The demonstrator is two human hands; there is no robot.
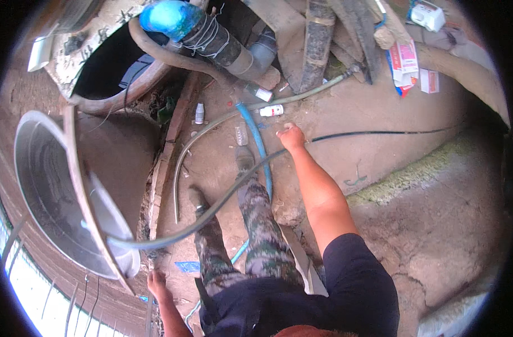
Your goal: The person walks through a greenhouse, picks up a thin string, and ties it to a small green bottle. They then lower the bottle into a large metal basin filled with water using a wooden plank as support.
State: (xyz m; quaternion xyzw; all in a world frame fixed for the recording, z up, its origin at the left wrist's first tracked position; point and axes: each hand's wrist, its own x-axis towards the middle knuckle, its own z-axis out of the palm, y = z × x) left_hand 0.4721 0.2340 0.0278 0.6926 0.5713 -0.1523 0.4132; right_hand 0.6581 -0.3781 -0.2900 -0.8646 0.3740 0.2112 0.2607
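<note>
My right hand is stretched out ahead over the ground, its fingers curled closed. What they hold, if anything, is hidden. A dark hose passes at its wrist and bends down left to the large metal basin. Low at the left, beside the basin's near rim, my left hand has its fingers curled; I cannot make out anything in them. A wooden strip crosses the basin. Nearest to the right hand are a white bottle and a blue hose on the ground.
A pale hose curves over the ground ahead. Further off lie a black pipe with wire round it, a small grey bottle and cartons. A dark opening lies far left. Rough stone rises at the right.
</note>
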